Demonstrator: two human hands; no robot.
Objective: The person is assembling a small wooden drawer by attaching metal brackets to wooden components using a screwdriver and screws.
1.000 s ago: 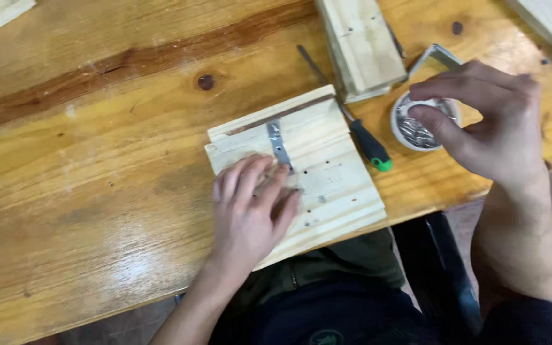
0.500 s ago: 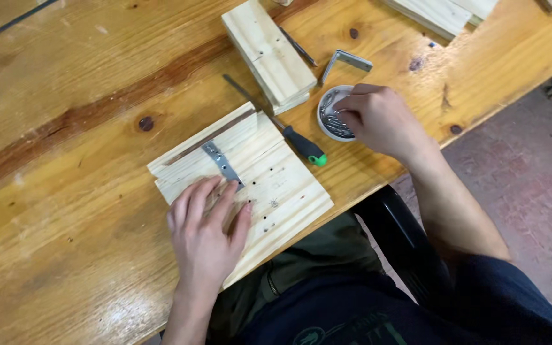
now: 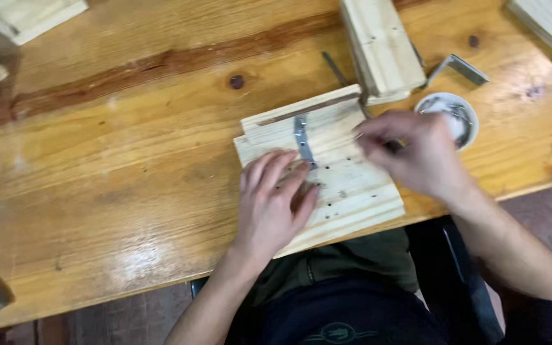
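While the left hand [image 3: 275, 204] lies flat and open, palm down, on the near part of the pale wooden panel [image 3: 346, 185], its fingertips touch the small metal strip [image 3: 302, 139] lying across the boards. The right hand [image 3: 416, 153] hovers over the panel's right edge with fingers pinched; what they hold is too blurred to tell. Just right of it sits a small round dish [image 3: 467, 128] on the wooden table [image 3: 116, 160].

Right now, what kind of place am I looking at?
Probably a small woodworking shop: a varnished pine bench, a slatted wooden panel with a metal bracket on it, and a dish of hardware nearby.
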